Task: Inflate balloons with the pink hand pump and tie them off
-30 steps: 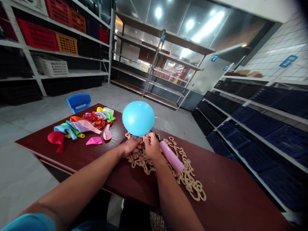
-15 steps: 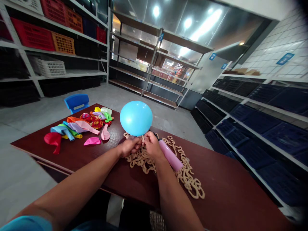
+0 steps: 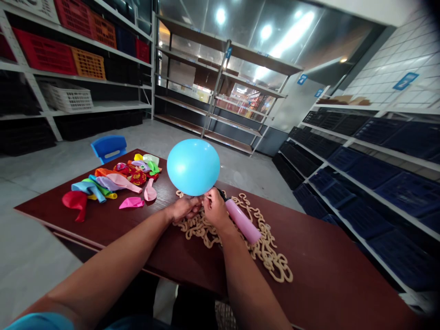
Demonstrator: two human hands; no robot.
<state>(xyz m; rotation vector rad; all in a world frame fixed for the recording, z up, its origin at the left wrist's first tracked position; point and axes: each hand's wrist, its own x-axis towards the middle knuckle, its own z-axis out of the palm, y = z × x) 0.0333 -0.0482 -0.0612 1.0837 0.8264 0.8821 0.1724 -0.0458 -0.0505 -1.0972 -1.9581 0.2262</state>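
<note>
An inflated light blue balloon (image 3: 193,167) rises above the table, directly over my two hands. My left hand (image 3: 185,208) is closed at the balloon's lower end, its fingers pressed together around the neck. Close beside it, my right hand (image 3: 214,205) pinches at the same neck with thumb and fingers. The neck itself is mostly hidden between the fingers. Under and around both hands lie tangled tan cords (image 3: 206,233). A pink cylinder (image 3: 243,221) rests among them, just right of my right hand, with a dark end near the wrist.
Several deflated balloons (image 3: 118,178) of mixed colours lie on the left of the dark red table (image 3: 326,270). A blue chair (image 3: 109,149) stands beyond the table's far left edge. Shelves with crates line both sides, and a metal rack (image 3: 220,91) stands behind.
The blue balloon looks slightly larger and spreads wider. My hands have shifted a little, and the fingers of my right hand are drawn in closer at the neck.
</note>
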